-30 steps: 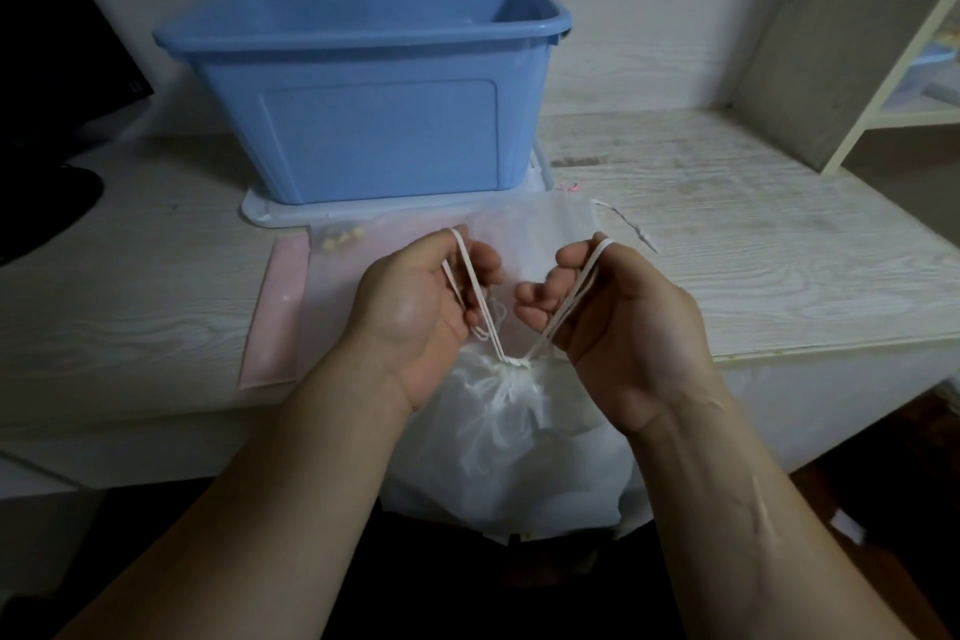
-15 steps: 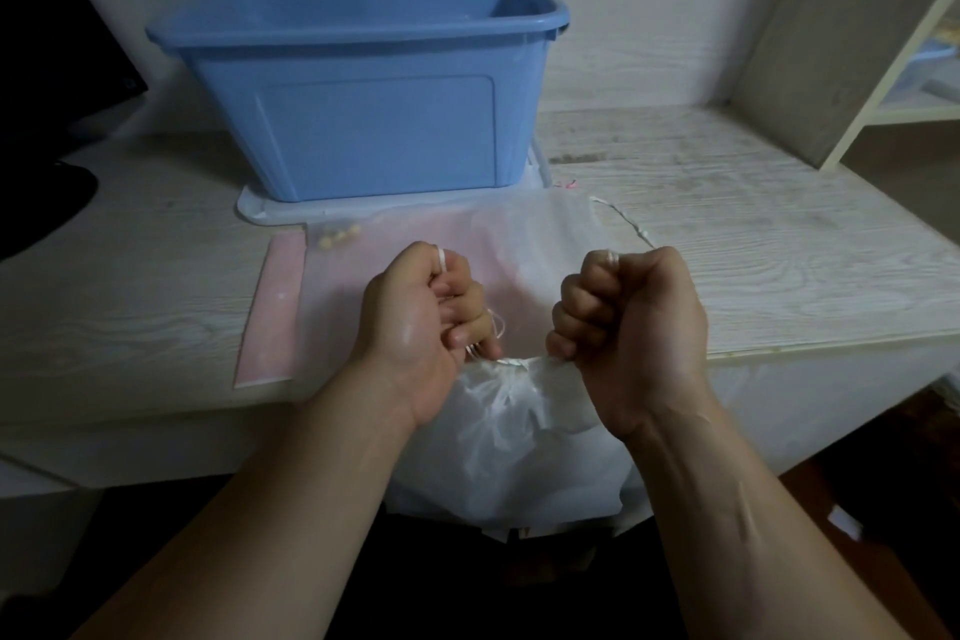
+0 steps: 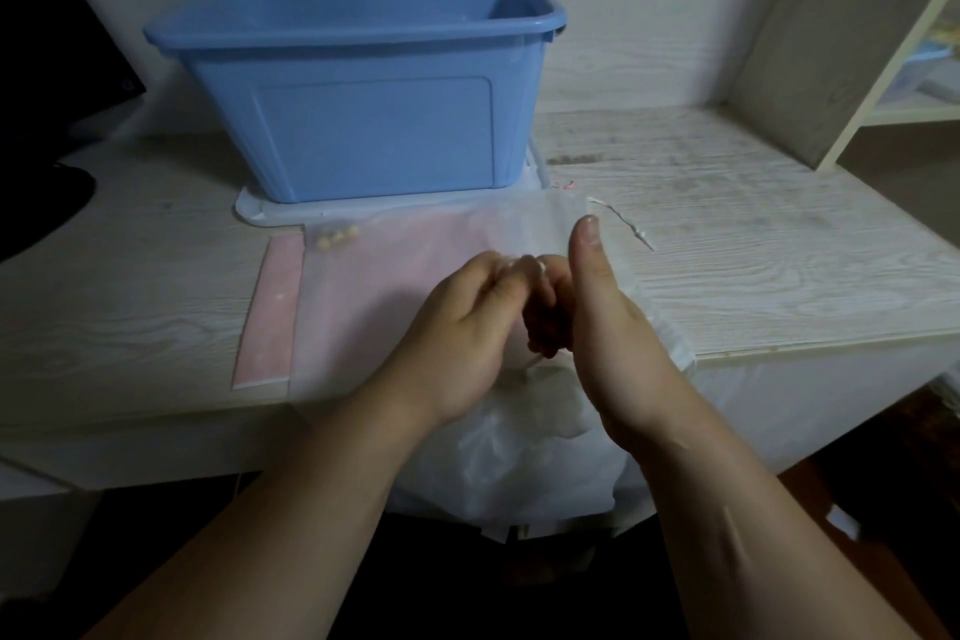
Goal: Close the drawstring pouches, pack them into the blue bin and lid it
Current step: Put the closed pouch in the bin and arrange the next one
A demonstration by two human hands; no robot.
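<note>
Down low, nearest the camera: white pouch, filmy and crumpled, hanging off the front edge of the table, neck gathered up tight toward the hands. Bulging body, soft folds, half see-through.

Just above it, both hands pressed together over the neck. Left hand curled loosely, fingers bent inward around a bit of white cord, blurred, so exact pinch hard to tell. Right hand touching the left, fingers folded in against it, thumb standing straight up; a loop of cord peeping out below the knuckles. Neck of the pouch itself hidden behind the fingers.

Under and past the hands, flat on the table: a second pouch, sheer, lying spread over a pink sheet, mouth apparently slack, cord end trailing off to the right on the wood. A few small yellowish beads showing near its far left corner.

Further back: clear lid lying flat, blue bin standing right on top of it, open, upright, inside not visible from here. Bin parked on its own lid, then.

Far left, something dark at the table edge. Far right, a pale shelf unit.
</note>
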